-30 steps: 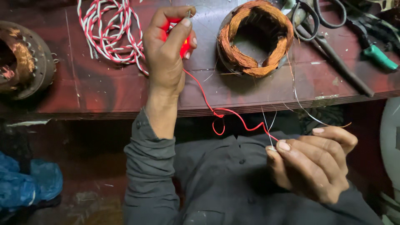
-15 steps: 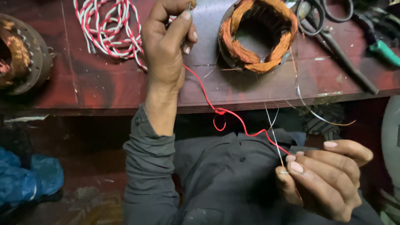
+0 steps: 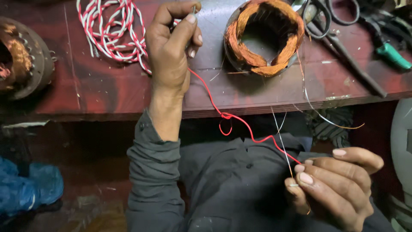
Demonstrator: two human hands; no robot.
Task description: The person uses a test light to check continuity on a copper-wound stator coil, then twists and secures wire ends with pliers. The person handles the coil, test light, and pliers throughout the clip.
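Left hand [image 3: 174, 51] raised over the bench, fingers curled, thumb and forefinger pinched on one end of a thin red wire [image 3: 240, 124]; a small metal tip shows above the thumbnail, cannot tell what it is. Right hand [image 3: 337, 187] low over the lap, fingertips pinched on the other end of the red wire together with a pale thin strand [image 3: 279, 129] that runs up toward the bench edge. The red wire hangs slack between the two hands, with one small loop or kink near its middle, just under the bench edge. One red wire, one pale strand in the grip.

Outward: red-and-white twisted wire bundle [image 3: 109, 32] on the bench, touching the left hand's outer side; strand count unclear. Wound copper coil [image 3: 264, 36], ring-shaped, sits in a round metal housing just right of the left hand; loose copper ends trail from it over the bench edge. Second round housing with copper winding [image 3: 21, 58] at the far left, partly cut off. So two wound units. Scissors [image 3: 328, 15] and a long dark tool [image 3: 347, 60] lie at upper right, a green-handled tool [image 3: 392, 53] beside them: three tools. Red wooden bench [image 3: 94, 92], scuffed. Blue crumpled bag [image 3: 30, 189] on the floor, lower left. Grey sleeve [image 3: 152, 172] on the left arm.
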